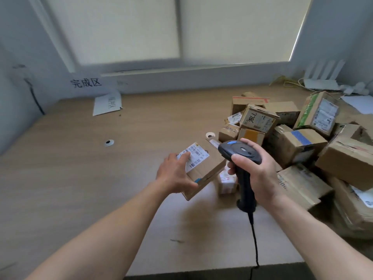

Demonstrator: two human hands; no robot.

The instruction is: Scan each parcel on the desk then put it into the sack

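My left hand (pixel 175 174) grips a small flat cardboard parcel (pixel 203 170) above the desk, tilted so its white barcode label (pixel 194 157) faces up. My right hand (pixel 256 170) grips the handle of a black corded barcode scanner (pixel 238 153), whose head points left at the parcel's label from close by. Several more cardboard parcels (pixel 298 142) lie heaped on the right side of the wooden desk (pixel 101 188). No sack is in view.
A small white parcel (pixel 226 181) stands on the desk just under the held one. The scanner's cable (pixel 254 239) runs down over the front edge. A paper sign (pixel 85 82) hangs on the far wall, with a loose sheet (pixel 108 104) below. Cables and papers (pixel 323 85) lie far right.
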